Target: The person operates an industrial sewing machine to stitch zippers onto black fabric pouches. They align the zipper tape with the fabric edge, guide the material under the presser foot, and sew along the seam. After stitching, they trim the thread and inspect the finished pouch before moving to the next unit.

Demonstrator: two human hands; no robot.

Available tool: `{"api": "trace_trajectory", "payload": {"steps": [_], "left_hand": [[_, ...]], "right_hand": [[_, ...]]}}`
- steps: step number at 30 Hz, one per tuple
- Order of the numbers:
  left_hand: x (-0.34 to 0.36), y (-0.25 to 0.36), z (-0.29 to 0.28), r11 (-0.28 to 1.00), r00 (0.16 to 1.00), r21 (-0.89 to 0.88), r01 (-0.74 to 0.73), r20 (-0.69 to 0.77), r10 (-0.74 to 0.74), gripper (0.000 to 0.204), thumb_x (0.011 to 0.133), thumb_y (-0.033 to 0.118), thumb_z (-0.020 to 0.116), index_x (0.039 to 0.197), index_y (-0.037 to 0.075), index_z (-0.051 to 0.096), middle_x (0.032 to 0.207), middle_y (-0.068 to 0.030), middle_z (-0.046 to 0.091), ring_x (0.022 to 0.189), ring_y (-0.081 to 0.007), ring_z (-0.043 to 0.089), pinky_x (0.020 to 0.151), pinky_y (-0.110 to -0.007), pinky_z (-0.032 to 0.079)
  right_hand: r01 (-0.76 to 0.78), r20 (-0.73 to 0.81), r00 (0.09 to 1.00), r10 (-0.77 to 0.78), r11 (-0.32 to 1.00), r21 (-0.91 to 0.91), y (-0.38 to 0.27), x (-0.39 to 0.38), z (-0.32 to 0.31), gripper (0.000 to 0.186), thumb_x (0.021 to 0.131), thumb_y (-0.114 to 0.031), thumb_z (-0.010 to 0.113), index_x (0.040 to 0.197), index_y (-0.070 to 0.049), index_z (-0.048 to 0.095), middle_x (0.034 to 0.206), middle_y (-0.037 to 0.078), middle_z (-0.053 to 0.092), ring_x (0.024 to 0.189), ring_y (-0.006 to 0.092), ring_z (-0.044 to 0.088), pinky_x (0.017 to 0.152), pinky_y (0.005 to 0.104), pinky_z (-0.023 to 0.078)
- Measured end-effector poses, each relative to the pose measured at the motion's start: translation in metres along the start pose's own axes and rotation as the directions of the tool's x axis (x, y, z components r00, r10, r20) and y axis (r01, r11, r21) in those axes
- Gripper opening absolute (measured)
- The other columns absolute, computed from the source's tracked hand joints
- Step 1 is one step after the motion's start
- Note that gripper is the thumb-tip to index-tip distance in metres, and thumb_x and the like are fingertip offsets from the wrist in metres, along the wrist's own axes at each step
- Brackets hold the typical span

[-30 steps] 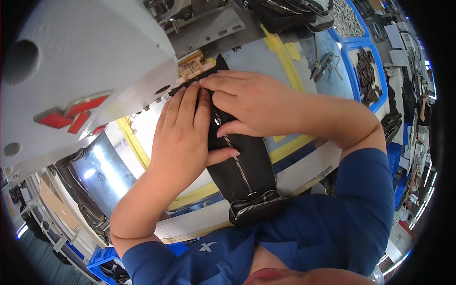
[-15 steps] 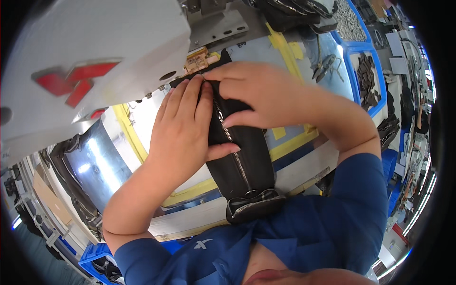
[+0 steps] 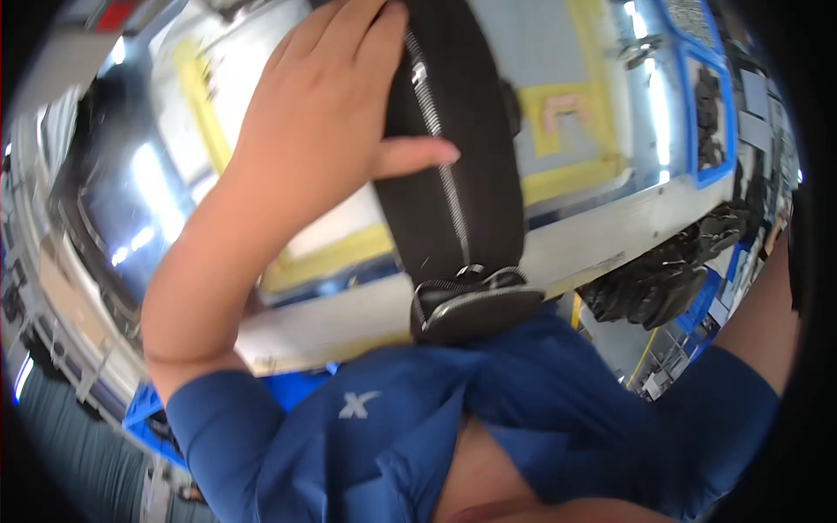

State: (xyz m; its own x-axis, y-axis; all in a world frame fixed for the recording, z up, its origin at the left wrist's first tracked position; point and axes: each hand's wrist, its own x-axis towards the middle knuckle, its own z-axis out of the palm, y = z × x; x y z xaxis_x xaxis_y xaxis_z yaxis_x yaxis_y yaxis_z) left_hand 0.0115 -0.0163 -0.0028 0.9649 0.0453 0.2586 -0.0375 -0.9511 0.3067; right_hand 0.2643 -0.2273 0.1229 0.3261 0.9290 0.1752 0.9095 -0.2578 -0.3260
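My left hand [image 3: 327, 105] lies over the left side of a long black fabric bag piece [image 3: 479, 187], fingers extended toward its far end and thumb out across the silver zipper [image 3: 451, 200]. At the near end, a small rounded black pouch [image 3: 479, 309] with a curved zipper rests against my blue shirt. My right forearm [image 3: 763, 309] reaches to the dark right rim of the picture; that hand is out of sight.
The metal work table [image 3: 602, 222] has yellow tape [image 3: 567, 179] and taped plates. At right are blue trays [image 3: 724, 122] with dark pieces and a pile of black bags [image 3: 645, 279]. Part of a machine with red [image 3: 109, 17] shows at upper left.
My right hand has left the bag and moved out of view to the right. My left hand stays on it. The view has shifted, so machine, bag and table appear higher.
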Motion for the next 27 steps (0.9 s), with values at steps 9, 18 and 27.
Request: {"api": "trace_trajectory", "payload": {"steps": [9, 18, 27], "left_hand": [[0.001, -0.007, -0.011, 1.0, 0.995, -0.009, 0.018, 0.095, -0.017, 0.114, 0.067, 0.068, 0.084, 0.141, -0.014, 0.052, 0.147, -0.032, 0.051, 0.135, -0.048, 0.05, 0.119, -0.053, 0.039], [0.0, -0.002, -0.009, 0.998, 0.993, 0.035, 0.044, 0.104, -0.047, 0.117, 0.067, 0.069, 0.083, 0.145, -0.012, 0.049, 0.152, -0.0275, 0.05, 0.139, -0.046, 0.048, 0.119, -0.056, 0.037], [0.005, 0.001, -0.01, 0.999, 0.993, 0.0, 0.035, 0.117, -0.034, 0.119, 0.061, 0.062, 0.09, 0.144, -0.012, 0.049, 0.152, -0.0285, 0.05, 0.14, -0.0461, 0.046, 0.121, -0.055, 0.035]], "right_hand": [[0.229, -0.278, 0.939, -0.202, 0.971, 0.069, -0.054, -0.026, -0.025, 0.021, 0.09, -0.022, 0.077, 0.095, -0.001, 0.073, 0.091, 0.008, 0.071, 0.088, 0.0203, 0.067, 0.082, 0.0346, 0.053], [0.337, -0.611, 0.757, -0.232, 0.939, 0.061, -0.06, 0.004, -0.105, 0.02, 0.093, -0.022, 0.075, 0.09, -0.002, 0.074, 0.083, 0.004, 0.071, 0.078, 0.0154, 0.066, 0.076, 0.0324, 0.052], [-0.741, -0.116, 0.654, 0.748, 0.603, -0.295, 0.2, -0.084, -0.045, 0.031, 0.083, -0.033, 0.082, 0.085, -0.002, 0.077, 0.082, 0.019, 0.075, 0.081, 0.0338, 0.074, 0.077, 0.0443, 0.058]]}}
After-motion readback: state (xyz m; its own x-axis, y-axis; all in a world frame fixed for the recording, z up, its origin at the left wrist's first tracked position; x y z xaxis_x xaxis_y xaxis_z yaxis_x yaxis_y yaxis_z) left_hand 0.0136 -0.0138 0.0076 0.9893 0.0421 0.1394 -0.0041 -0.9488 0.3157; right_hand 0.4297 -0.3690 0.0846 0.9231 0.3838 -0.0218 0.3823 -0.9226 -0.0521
